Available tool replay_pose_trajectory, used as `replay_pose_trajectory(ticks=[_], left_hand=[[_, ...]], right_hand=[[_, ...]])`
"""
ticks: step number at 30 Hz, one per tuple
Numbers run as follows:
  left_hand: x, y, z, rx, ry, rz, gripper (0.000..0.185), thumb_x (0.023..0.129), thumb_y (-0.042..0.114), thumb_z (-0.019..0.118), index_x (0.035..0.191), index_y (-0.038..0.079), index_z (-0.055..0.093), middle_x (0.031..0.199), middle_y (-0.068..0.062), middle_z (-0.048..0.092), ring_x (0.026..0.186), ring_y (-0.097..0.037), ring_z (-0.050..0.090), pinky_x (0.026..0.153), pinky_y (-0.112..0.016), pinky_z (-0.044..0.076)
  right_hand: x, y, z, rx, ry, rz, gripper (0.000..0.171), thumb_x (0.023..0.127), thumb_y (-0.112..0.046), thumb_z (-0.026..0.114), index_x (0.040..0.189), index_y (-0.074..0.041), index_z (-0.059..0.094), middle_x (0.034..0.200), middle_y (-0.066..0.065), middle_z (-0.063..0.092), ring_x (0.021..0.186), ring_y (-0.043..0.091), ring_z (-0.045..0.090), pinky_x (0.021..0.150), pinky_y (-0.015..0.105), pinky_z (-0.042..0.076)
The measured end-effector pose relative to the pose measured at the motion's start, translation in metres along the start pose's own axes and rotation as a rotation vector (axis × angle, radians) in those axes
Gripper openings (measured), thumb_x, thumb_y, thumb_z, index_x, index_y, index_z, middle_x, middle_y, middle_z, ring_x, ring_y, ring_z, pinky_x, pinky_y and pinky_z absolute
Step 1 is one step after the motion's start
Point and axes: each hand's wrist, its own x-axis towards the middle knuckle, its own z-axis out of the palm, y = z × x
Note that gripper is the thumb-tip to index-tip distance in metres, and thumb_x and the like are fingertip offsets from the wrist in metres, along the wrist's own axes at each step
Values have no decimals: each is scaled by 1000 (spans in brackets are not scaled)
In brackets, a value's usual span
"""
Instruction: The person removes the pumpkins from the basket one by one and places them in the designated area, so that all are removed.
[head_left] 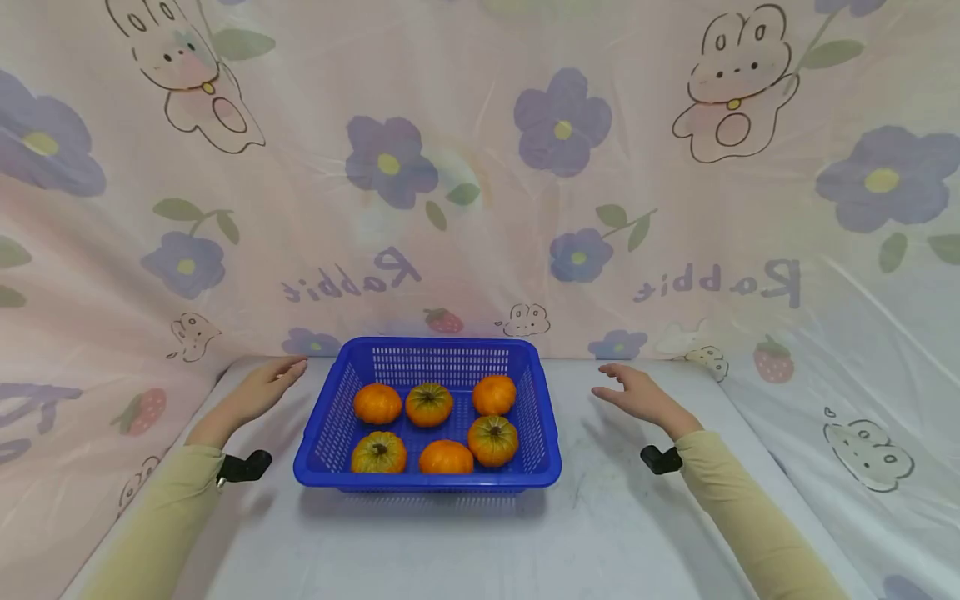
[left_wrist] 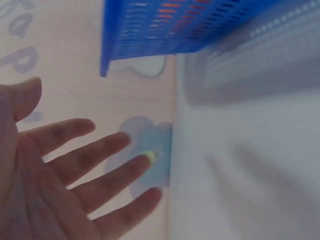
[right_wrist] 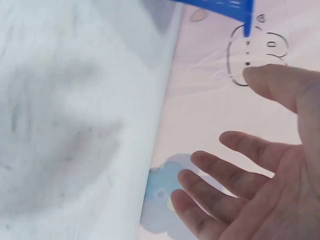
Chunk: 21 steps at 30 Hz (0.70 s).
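A blue plastic basket (head_left: pixel 427 481) with slotted walls stands in the middle of the white table. Several small orange pumpkins lie inside it, among them a greenish-striped pumpkin (head_left: pixel 379 454) at the front left and an all-orange pumpkin (head_left: pixel 494 394) at the back right. My left hand (head_left: pixel 264 390) is held in the air to the left of the basket, fingers extended and spread in the left wrist view. On the other side, my right hand (head_left: pixel 636 393) hovers apart from the basket, its fingers loosely bent. Both hands hold nothing.
A pale cloth (head_left: pixel 480 217) printed with rabbits and flowers hangs behind the table and along both sides. The white tabletop (head_left: pixel 420 550) extends in front of the basket. Black wrist mounts (head_left: pixel 247 467) sit at both sleeve cuffs.
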Motion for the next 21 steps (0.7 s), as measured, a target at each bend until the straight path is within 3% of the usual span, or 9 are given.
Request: replay_pose_trajectory(ticks=[6, 11, 21], left_hand=[[-1, 5, -6, -224, -141, -53, 65, 105, 39, 32, 143, -13, 23, 130, -37, 46, 114, -52, 50, 89, -58, 46], [-3, 7, -12, -352, -234, -79, 64, 105, 37, 30, 146, -11, 19, 134, -38, 42, 117, -51, 48, 90, -53, 48], [-7, 18, -13, -487, -275, -97, 63, 103, 31, 44, 147, -8, 20, 137, -36, 38, 117, -49, 49, 85, -50, 52]], right_hand=[[-2, -9, -10, 144, -14, 43, 58, 96, -35, 56, 135, 7, 45, 131, 30, 49, 118, 48, 48, 94, 56, 43], [-1, -21, -19, 202, -32, 47, 56, 98, -35, 53, 135, 6, 45, 129, 28, 51, 117, 46, 49, 93, 55, 44], [-1, -50, -31, 345, -50, 21, 50, 100, -31, 52, 138, 1, 46, 134, 22, 50, 119, 38, 50, 97, 51, 43]])
